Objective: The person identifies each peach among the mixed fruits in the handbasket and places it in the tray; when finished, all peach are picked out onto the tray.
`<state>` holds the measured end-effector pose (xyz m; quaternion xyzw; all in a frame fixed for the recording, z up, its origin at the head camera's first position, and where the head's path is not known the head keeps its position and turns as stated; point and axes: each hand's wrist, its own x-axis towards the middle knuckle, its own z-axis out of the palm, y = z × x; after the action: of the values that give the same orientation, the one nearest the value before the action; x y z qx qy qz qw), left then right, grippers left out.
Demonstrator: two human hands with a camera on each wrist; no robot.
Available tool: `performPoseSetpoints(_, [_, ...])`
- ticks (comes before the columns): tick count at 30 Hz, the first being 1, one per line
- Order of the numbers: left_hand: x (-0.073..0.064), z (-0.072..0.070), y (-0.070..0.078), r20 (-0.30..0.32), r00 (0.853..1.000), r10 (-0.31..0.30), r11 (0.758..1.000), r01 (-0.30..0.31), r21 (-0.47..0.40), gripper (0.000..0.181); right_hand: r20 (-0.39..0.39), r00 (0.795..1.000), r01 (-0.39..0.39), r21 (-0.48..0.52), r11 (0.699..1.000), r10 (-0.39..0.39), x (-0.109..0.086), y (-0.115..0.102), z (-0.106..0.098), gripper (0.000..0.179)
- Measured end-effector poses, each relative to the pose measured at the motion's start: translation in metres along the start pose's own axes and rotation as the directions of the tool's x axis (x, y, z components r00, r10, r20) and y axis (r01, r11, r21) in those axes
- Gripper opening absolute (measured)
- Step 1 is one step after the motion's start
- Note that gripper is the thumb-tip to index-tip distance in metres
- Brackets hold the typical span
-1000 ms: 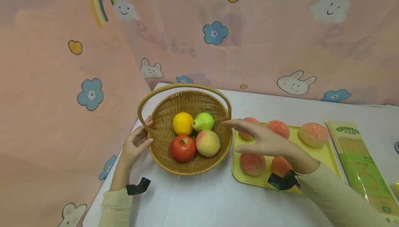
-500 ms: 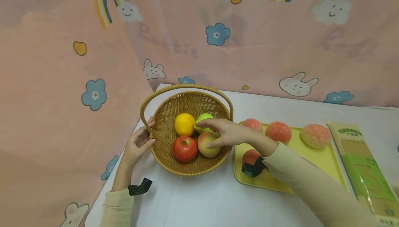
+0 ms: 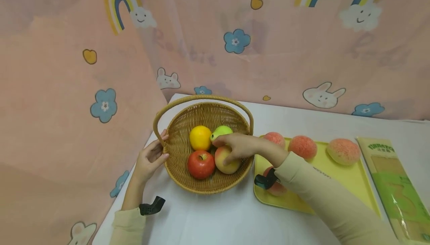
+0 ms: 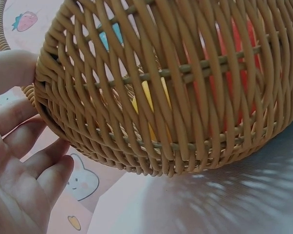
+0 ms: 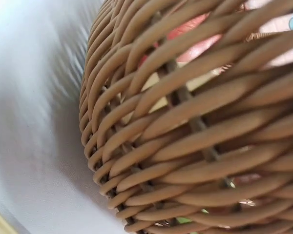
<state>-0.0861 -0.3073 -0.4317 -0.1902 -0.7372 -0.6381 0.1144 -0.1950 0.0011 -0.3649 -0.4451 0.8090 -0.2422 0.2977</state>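
A brown wicker basket (image 3: pixel 179 129) with an arched handle holds an orange (image 3: pixel 200 137), a green pear (image 3: pixel 222 132), a red apple (image 3: pixel 201 165) and a peach (image 3: pixel 220 163). My left hand (image 3: pixel 149 164) grips the basket's left rim by the handle base; in the left wrist view its thumb and curled fingers (image 4: pixel 29 136) meet the woven edge. Over the basket's right side, my right hand (image 3: pixel 242 147) holds the peach, thumb across its front and fingers over its top, beside the pear. Only the wicker wall (image 5: pixel 195 122) fills most of the right wrist view; the right hand is out of sight there.
Right of the basket lies a yellow tray (image 3: pixel 339 185) bearing several speckled pink-red peach-like fruits (image 3: pixel 343 151), partly covered by the right forearm. A green and tan flat package (image 3: pixel 391 177) lies beyond it. A patterned pink cloth (image 3: pixel 201 69) hangs behind the white table (image 3: pixel 188 219).
The right hand has moved left from above the tray into the basket and closed onto the peach. The left hand stays on the rim. The view has shifted slightly.
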Motion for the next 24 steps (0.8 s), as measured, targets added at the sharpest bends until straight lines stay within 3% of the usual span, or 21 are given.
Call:
performPoseSetpoints(13, [-0.0002,0.0007,-0.0012,0.011,1.000,0.019,1.000,-0.019,0.020,0.049,0.022,0.997,-0.072,-0.104,0.992,0.075,0.0025,-0.0009,0.0043,0.068])
performPoseSetpoints(18, [0.0009,0.0012,0.0001,0.009,1.000,0.018,1.000,-0.018,0.022,0.049,0.043,0.997,-0.058,-0.116,0.992,0.063,0.0031,-0.0012,0.0018,0.066])
performPoseSetpoints(24, [-0.0007,0.0023,0.0002,-0.008,1.000,0.012,1.000,-0.012,0.023,0.050,0.018,1.000,0.008,-0.140,0.990,-0.006,0.0010,-0.0011,0.0017,0.067])
